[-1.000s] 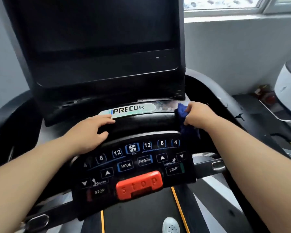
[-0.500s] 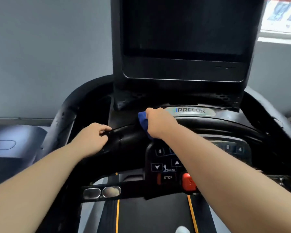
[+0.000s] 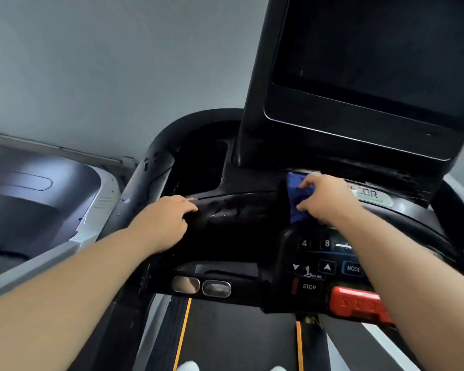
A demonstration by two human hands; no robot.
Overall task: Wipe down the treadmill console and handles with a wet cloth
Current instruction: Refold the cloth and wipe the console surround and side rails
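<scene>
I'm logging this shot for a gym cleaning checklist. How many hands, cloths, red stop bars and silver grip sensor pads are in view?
Hands: 2, the left hand and the right hand
blue cloth: 1
red stop bar: 1
silver sensor pads: 2
Total: 6

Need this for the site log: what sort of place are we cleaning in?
Most likely a gym or fitness room. There is a treadmill console with a red stop bar, a running belt below it, and what looks like a second exercise machine on the left by the wall.
</scene>
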